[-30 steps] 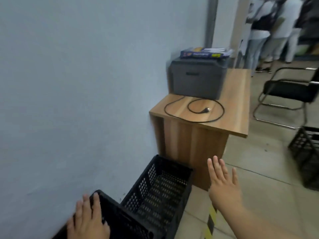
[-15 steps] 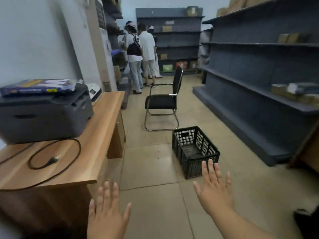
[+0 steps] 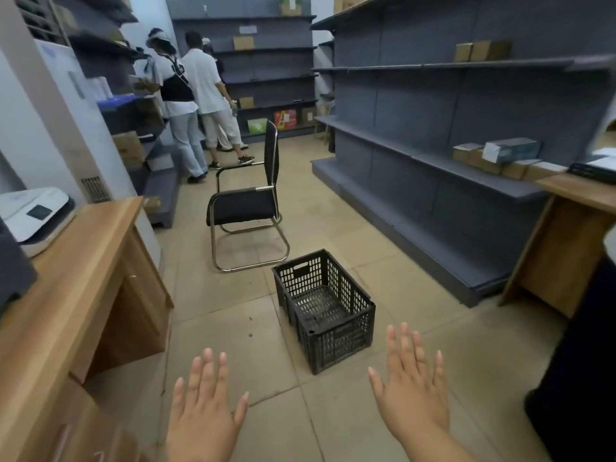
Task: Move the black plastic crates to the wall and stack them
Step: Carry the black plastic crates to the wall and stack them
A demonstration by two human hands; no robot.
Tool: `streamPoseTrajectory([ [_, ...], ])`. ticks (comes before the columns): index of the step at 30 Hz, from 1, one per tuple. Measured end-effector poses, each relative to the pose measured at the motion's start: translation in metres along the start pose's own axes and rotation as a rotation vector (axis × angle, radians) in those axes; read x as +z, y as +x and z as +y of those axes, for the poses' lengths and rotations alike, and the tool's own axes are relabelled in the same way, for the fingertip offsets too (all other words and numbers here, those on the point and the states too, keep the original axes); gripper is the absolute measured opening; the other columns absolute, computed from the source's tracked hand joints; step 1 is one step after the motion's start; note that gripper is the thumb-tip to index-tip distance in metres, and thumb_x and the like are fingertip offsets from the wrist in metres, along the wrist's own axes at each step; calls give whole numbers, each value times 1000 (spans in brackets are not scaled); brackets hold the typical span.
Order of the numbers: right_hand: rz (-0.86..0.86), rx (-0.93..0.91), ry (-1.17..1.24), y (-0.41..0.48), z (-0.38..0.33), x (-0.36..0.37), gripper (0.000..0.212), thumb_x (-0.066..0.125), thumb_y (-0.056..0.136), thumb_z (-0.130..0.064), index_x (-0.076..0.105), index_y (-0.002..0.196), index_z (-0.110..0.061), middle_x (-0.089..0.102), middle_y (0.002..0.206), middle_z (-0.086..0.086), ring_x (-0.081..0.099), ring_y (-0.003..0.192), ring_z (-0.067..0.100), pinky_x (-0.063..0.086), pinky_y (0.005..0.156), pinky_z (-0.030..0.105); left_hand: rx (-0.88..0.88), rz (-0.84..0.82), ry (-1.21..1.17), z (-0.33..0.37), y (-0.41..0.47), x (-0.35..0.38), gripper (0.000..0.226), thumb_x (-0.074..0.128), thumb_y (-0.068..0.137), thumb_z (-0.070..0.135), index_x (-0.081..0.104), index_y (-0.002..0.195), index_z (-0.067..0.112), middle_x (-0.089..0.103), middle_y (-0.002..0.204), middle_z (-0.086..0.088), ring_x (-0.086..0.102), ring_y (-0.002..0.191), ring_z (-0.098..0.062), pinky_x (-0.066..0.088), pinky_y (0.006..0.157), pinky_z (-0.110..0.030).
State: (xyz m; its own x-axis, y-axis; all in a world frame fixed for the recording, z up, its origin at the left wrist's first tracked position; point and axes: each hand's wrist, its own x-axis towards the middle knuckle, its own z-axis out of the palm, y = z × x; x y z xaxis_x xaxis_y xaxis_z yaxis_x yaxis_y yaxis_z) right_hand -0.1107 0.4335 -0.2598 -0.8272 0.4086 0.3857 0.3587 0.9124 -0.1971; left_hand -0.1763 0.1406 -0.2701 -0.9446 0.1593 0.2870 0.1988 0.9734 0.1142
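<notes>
Closer now than half a second ago, the crate (image 3: 325, 311) sits nearer mid-frame as both hands stay raised, empty.

From left: a wooden desk (image 3: 83, 281), left hand (image 3: 203, 418) with fingers spread, a black chair (image 3: 246, 201) behind the upright, empty crate on the tile floor (image 3: 233, 328), right hand (image 3: 411, 391) likewise spread and just short of it, grey shelving (image 3: 450, 128) beyond.

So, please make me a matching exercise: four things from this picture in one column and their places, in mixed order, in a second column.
Things:
1. black crate
2. black chair
3. white machine
4. left hand

Places:
A. on the wooden desk at left
B. raised open, holding nothing
C. on the floor tiles, empty
D. on the floor behind the crate

Pairs: 1-C, 2-D, 3-A, 4-B
</notes>
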Motion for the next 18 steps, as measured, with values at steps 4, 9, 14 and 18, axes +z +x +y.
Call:
streamPoseTrajectory([
  [4,24,-11,-26,68,4,49,74,28,87,-52,5,151,-21,17,158,0,-6,146,12,1,115,42,4,-56,-8,19,81,48,78,8,89,61,44,135,10,42,144,-10,1,145,-15,4,115,-36],
  [9,-20,-29,-56,165,5,106,71,27,89,-52,9,151,-20,16,158,0,-5,146,11,-4,117,39,43,-6,-116,35,173,106,73,6,88,63,5,149,24,-7,158,8,-6,144,-8,-4,116,-34],
  [14,-135,11,-115,238,-7,160,74,24,85,-52,5,151,-23,18,155,2,-2,145,12,-17,113,37,45,-100,-51,47,243,160,72,9,89,60,14,147,18,-5,158,3,-5,145,-13,-3,116,-36],
  [18,-224,-37,-114,280,-5,219,71,29,86,-51,18,148,-19,27,153,6,28,139,20,-9,114,37,21,-246,-77,71,282,211,72,6,92,56,39,136,9,32,151,-8,-4,145,-14,-2,115,-35],
])
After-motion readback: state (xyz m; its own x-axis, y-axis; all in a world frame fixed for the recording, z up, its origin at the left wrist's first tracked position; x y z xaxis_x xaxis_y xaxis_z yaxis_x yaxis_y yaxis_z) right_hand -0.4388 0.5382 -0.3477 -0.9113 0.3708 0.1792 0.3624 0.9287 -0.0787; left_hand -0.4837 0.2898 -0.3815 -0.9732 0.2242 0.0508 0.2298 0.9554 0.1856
